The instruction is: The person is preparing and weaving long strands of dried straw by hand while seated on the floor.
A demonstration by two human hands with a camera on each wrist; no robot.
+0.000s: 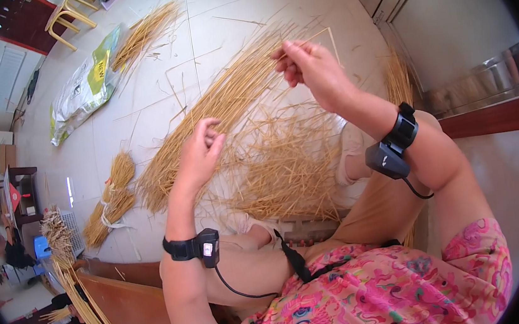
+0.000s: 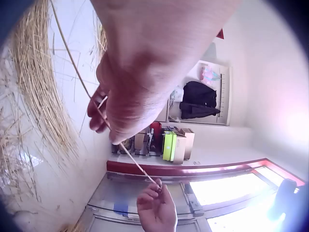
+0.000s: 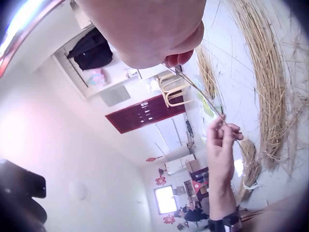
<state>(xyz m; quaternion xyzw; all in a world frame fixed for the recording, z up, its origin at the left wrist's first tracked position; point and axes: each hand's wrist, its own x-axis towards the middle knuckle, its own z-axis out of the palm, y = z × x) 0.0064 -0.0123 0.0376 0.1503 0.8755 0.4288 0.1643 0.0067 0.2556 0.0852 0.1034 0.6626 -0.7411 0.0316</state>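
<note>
Both hands (image 1: pixel 199 155) (image 1: pixel 314 72) pinch one straw (image 2: pixel 138 165); printed bag (image 1: pixel 84 92), contents unclear, lies by stalks (image 1: pixel 145 36).

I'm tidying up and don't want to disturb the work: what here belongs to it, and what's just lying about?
Probably part of the job:
straw stalk, pinched by the left hand and right hand
long straw on the floor
tied bundle, perhaps

Probably just about:
printed plastic bag, though straw lies by it
bright green box
dark garment, hanging up

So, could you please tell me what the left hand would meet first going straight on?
Probably the long straw pile on the floor beyond the left hand, though depth is unclear and it may pass over.
</note>
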